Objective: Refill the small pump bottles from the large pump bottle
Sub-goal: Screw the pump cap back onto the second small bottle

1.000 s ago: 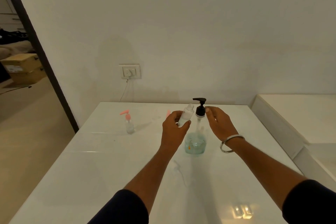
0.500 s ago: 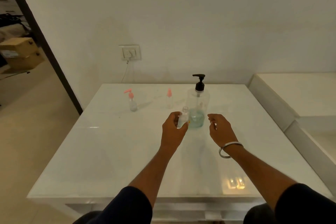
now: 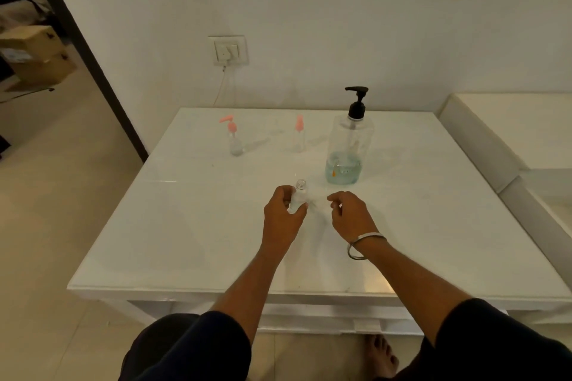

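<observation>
I see the left hand [image 3: 283,216] with fingers wrapped round a small clear uncapped bottle [image 3: 299,196] standing on the glossy white bench [image 3: 185,226]; right hand [image 3: 348,215] just beside, fingers loosely curled, holding nothing. Behind: large clear pump bottle [image 3: 348,145], black pump, blue liquid low. Farther back: two small pink-topped bottles [image 3: 233,138].

Both arms reach forward, bare from the dark sleeves to the wrists. The left hand [image 3: 283,216] is curled, thumb and fingers [image 3: 286,195] closed around a small open bottle [image 3: 299,195], holding it upright. The right hand [image 3: 348,215] hovers just beside, empty, fingers loosely bent, a metal bangle [image 3: 363,245] on its wrist.
</observation>
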The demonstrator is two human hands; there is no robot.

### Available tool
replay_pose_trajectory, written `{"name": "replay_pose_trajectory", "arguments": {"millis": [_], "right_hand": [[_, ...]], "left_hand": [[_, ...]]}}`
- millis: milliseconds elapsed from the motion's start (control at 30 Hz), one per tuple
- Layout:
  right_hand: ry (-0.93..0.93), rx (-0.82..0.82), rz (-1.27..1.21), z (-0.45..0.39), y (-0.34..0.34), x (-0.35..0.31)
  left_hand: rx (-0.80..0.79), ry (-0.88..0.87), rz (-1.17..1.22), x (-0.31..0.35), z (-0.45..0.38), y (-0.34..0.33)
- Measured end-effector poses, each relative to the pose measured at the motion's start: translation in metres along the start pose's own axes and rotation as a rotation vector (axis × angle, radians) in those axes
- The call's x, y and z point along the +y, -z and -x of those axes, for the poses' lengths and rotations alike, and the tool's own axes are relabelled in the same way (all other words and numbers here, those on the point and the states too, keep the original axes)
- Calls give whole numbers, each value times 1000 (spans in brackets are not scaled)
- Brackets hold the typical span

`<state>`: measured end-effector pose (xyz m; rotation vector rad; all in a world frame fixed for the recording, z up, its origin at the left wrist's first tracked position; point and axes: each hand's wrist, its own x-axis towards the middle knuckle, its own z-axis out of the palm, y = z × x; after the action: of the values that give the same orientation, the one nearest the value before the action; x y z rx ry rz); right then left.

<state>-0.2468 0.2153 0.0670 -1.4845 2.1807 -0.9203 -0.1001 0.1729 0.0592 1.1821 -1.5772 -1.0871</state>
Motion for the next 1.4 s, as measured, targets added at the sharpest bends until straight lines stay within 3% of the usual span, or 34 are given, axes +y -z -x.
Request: {"name": "replay_pose_trajectory", "arguments": {"millis": [200, 700, 967, 1133, 1400], "right_hand": [[23, -4, 40, -19, -18, -4], [24, -191, 145, -56, -46, -18], [-38, -70, -305, -60, -12, -39], [23, -10, -619, -64, 11, -62], [96, 87, -793, -67, 23, -93]], "left_hand": [[39, 27, -4, -21, -1, 8], [70, -49, 47, -30, -7, 8], [63, -39, 6, -33, -6, 7], [70, -50, -9, -40, -7, 6], [83, 15, -5, -36, -8, 4]]}}
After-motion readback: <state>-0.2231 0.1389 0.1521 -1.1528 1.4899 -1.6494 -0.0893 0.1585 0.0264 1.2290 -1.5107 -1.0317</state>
